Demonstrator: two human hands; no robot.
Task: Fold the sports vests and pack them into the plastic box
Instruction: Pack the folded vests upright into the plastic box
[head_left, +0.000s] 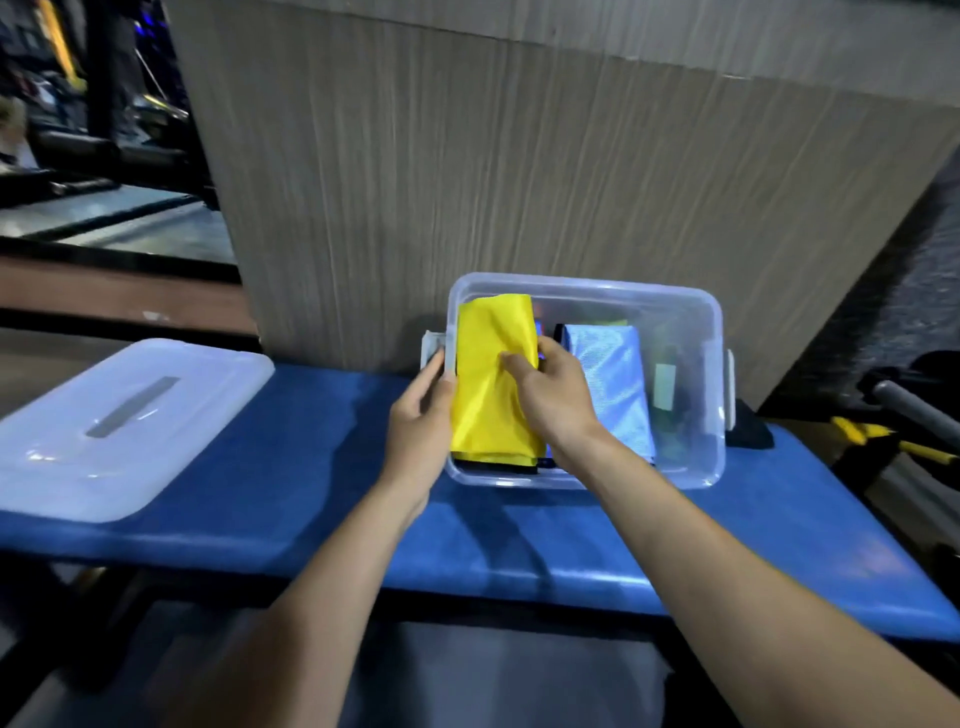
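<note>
A clear plastic box (696, 322) stands on a blue padded bench (311, 467). A folded yellow vest (491, 374) lies in the box's left side, over its left rim. My left hand (423, 426) holds the vest's left edge, fingers stretched along it. My right hand (550, 395) grips the vest's right edge, thumb on top. A folded light blue mesh vest (613, 379) lies in the box to the right of my right hand. Darker folded cloth (670, 410) shows at the box's right side.
The box's translucent lid (119, 426) lies on the bench at the left. A wood-grain wall (519, 156) rises right behind the box. Dark equipment with yellow parts (883, 441) sits off the bench's right end.
</note>
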